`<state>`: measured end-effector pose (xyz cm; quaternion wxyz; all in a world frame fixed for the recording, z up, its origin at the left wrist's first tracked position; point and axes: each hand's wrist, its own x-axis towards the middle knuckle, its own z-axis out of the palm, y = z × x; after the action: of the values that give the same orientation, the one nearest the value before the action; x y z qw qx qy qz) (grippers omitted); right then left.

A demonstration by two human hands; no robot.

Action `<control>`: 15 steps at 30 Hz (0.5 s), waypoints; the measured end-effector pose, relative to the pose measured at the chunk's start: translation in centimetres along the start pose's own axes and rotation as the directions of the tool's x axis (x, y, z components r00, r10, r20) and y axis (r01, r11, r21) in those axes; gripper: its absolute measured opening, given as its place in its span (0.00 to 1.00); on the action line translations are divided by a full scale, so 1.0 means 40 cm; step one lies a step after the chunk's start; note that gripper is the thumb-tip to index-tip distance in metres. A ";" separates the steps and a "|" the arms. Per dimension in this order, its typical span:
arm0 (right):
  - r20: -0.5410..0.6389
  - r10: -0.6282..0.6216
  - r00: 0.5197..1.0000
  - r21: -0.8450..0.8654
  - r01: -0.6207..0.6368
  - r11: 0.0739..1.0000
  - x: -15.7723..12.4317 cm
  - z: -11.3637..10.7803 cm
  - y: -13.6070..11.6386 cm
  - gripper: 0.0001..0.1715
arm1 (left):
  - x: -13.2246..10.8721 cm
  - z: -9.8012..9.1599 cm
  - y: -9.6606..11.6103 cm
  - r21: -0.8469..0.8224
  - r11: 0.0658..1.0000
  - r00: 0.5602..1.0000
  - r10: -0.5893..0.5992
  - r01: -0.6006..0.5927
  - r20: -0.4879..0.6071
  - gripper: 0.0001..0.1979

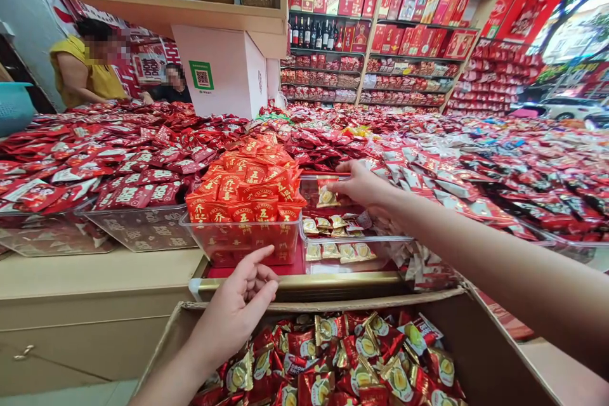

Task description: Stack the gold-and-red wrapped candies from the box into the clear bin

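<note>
My right hand [360, 185] reaches forward over a clear plastic bin [352, 242] and pinches a small red and gold wrapped candy [327, 195] at the bin's back. More of these candies lie in rows inside the bin. My left hand [236, 309] hovers over the rim of a cardboard box [480, 355]; its fingers are loosely curled with the index finger pointing out, and nothing is in it. The box holds several red and gold candy packets [361, 358]. Left of the clear bin, another clear bin [238, 242] is heaped with orange-red packets [247, 184].
A wide counter is covered with red wrapped sweets [143, 152]. A pink box [223, 70] stands at the back. Shelves of red boxes and bottles [380, 6] line the rear wall. Two people [90, 66] sit at the far left. A beige cabinet [71, 317] lies lower left.
</note>
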<state>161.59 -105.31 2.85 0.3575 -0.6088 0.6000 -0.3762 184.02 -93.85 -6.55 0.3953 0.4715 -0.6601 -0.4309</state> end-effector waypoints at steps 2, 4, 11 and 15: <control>0.059 0.155 0.986 -0.105 -0.148 0.983 0.044 0.016 0.025 0.23 | 0.000 -0.001 -0.002 0.090 0.996 0.999 0.000 -0.003 0.033 0.17; 0.119 0.236 0.964 -0.190 -0.211 0.959 0.079 0.047 0.040 0.19 | -0.003 0.000 -0.003 0.163 0.986 0.999 0.007 -0.016 0.053 0.16; 0.225 0.359 0.906 -0.392 -0.253 0.884 0.163 0.151 0.049 0.09 | -0.006 -0.008 -0.014 0.233 0.972 0.998 0.009 -0.025 0.067 0.16; 0.230 0.318 0.920 -0.497 -0.171 0.851 0.189 0.180 0.079 0.12 | -0.005 -0.009 -0.013 0.248 0.968 0.996 0.009 -0.029 0.083 0.16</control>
<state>166.51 -113.04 -3.05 0.3335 -0.6447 0.6839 -0.0733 184.56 -93.82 -6.92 0.3099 0.4930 -0.7291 -0.3596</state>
